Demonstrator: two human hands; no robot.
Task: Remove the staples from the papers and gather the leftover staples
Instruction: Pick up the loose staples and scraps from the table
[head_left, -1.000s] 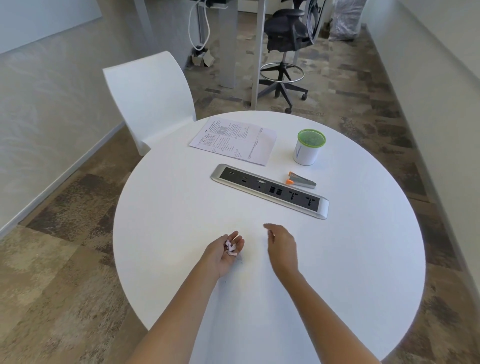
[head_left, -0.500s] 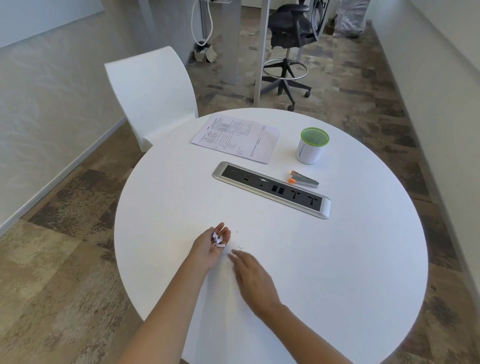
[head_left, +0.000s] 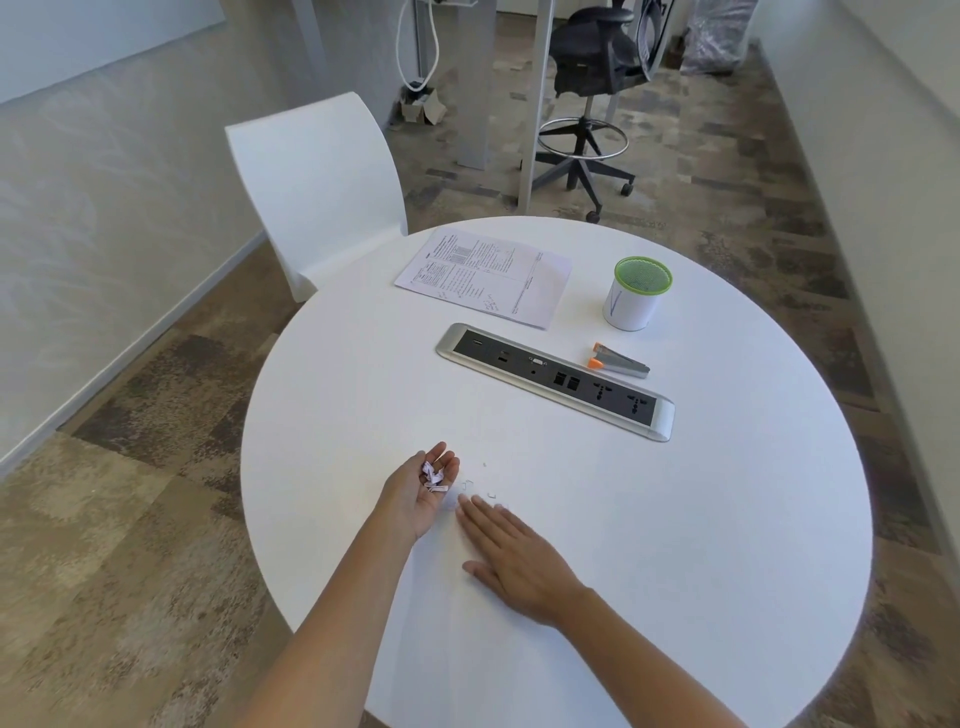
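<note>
**Staples cupped in one palm, loose ones on the table**

The left hand (head_left: 422, 491) lies palm up at the near left part of the round white table (head_left: 727, 545), fingers loosely curled into a cup that holds a small heap of pulled staples (head_left: 432, 477) with pale scraps among them. The right hand (head_left: 511, 558) lies flat, palm down, just beside it, fingers straight and together, gripping nothing; its fingertips (head_left: 464, 501) point toward the cupped palm and nearly touch its edge.

Just beyond those fingertips a few loose staples (head_left: 491, 493) lie scattered on the bare tabletop, with one tiny bit a little farther out; they are too small to count surely.

Across the middle of the table runs a recessed power and data strip (head_left: 556, 382) with a silver rim. Just behind its right part lies a staple remover (head_left: 618, 361), grey with orange grips. Farther back stands a white cup with a green rim (head_left: 636, 299), and to its left the printed papers (head_left: 485, 275) lie flat near the far edge.

A white chair (head_left: 317, 182) stands at the table's far left, and a black office chair (head_left: 597, 78) stands on the carpet beyond
</note>
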